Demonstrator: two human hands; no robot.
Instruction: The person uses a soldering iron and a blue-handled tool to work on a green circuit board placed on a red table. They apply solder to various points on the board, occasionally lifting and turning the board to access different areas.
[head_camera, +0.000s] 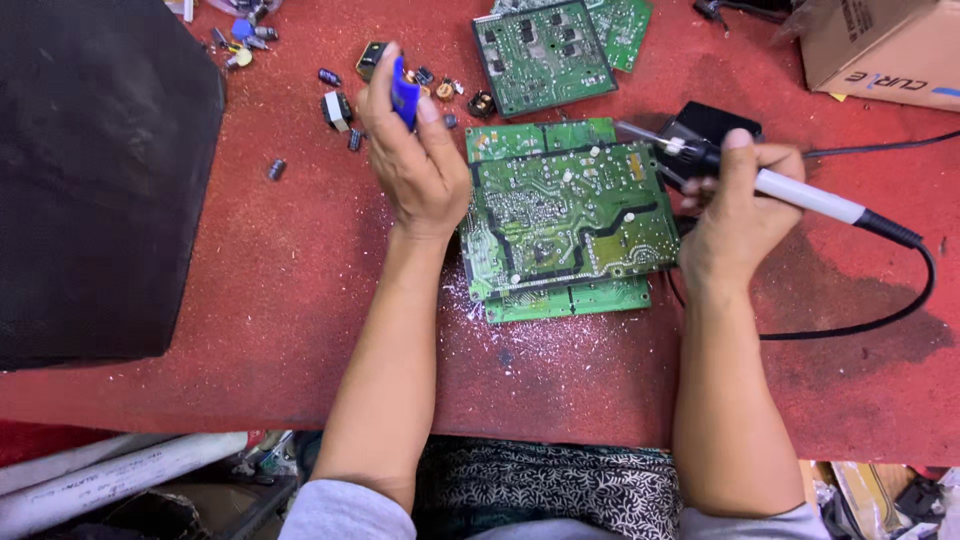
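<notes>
Blue plastic part pinched in one hand, soldering iron gripped in the other, over a bared circuit board.

Closed around a small blue plastic component (404, 92), the left hand (418, 160) hovers just left of the far edge of the green circuit board (570, 215), which lies solder side up on a second green board at mid-table. The right hand (738, 205) is wrapped tight on the white-handled soldering iron (790, 190), its metal tip resting just off the board's far right corner. Judging from this, the hot tip could slip and bridge solder joints or scorch the board, and the black cord (890, 300) looping right could tug the iron off line. Loose capacitors (345, 105) scattered on the red table (280, 280) by the left hand may roll away, and silvery solder flecks near the board could cling underneath.
</notes>
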